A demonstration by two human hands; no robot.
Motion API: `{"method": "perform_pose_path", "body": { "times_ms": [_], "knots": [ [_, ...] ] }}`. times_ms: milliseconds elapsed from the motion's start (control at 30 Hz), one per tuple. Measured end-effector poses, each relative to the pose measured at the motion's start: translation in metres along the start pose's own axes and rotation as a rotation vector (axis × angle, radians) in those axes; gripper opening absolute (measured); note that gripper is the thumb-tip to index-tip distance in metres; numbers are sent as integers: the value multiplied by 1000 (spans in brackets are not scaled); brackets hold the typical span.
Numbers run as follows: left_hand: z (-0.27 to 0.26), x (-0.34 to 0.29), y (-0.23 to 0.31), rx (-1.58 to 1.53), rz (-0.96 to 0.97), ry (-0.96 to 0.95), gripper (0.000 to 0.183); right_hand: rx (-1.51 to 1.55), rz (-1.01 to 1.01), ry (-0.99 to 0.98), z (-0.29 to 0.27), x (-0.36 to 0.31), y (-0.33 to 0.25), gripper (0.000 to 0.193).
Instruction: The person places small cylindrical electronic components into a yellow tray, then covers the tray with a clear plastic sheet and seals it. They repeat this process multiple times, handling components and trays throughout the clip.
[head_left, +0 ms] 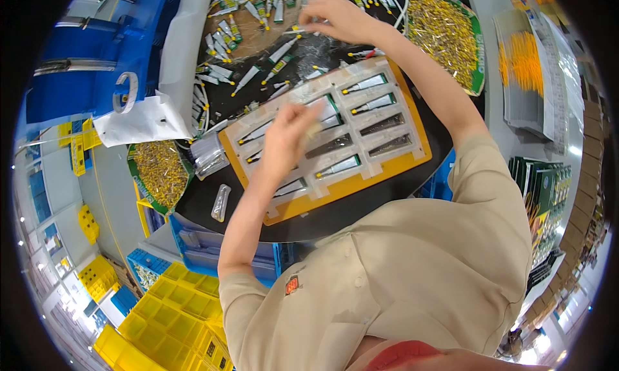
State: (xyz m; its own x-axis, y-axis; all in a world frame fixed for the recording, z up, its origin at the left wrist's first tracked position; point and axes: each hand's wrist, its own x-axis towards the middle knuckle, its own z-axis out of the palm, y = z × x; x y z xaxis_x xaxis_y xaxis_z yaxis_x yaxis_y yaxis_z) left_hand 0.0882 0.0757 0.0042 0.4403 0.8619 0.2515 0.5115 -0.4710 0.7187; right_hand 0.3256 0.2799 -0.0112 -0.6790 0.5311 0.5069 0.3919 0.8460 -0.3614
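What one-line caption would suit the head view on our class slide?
Left hand over a yellow-edged tray holding small tubes, right hand reaching among loose tubes beyond it.

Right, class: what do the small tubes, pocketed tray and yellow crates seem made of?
Small tubes: perhaps metal or plastic laminate; satin sheen, flat ends.
Pocketed tray: translucent-looking pockets suggest clear plastic, shiny; yellow-orange border, matte, board or plastic, unclear.
Yellow crates: probably moulded plastic, semi-gloss; even colour, repeated compartments.

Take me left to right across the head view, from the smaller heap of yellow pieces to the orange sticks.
Smaller heap of yellow pieces, clear plastic item, left hand, right hand, larger heap of yellow pieces, orange sticks.
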Motion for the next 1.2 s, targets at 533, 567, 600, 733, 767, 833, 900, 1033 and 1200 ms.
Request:
{"method": "perform_pose_path", "body": {
  "times_ms": [533,567,600,733,767,833,900,1033,1200],
  "knots": [
    [14,80,-75,446,-60,263,26,239,450,-78,-58,-153,-100,10],
    [13,92,-91,412,-152,204,25,94,484,-2,-66,-150,-73,12],
    [13,100,-103,375,-245,147,23,50,638,95,-72,-148,-47,14],
    [17,104,-120,463,-218,5,24,-717,861,31,-88,-145,32,42],
    [17,100,-117,491,-187,-15,26,-800,943,-19,-85,-141,44,47],
    [15,94,-105,446,-204,25,27,-880,1071,-95,-80,-136,57,54],
    [12,88,-88,319,-271,96,25,-877,1144,-133,-73,-131,61,59],
    [30,60,-32,137,-102,254,26,-810,1287,-49,-65,-128,64,56],
    [102,9,54,-214,132,114,22,-830,1243,12,-57,-138,69,45]
  ]
}}
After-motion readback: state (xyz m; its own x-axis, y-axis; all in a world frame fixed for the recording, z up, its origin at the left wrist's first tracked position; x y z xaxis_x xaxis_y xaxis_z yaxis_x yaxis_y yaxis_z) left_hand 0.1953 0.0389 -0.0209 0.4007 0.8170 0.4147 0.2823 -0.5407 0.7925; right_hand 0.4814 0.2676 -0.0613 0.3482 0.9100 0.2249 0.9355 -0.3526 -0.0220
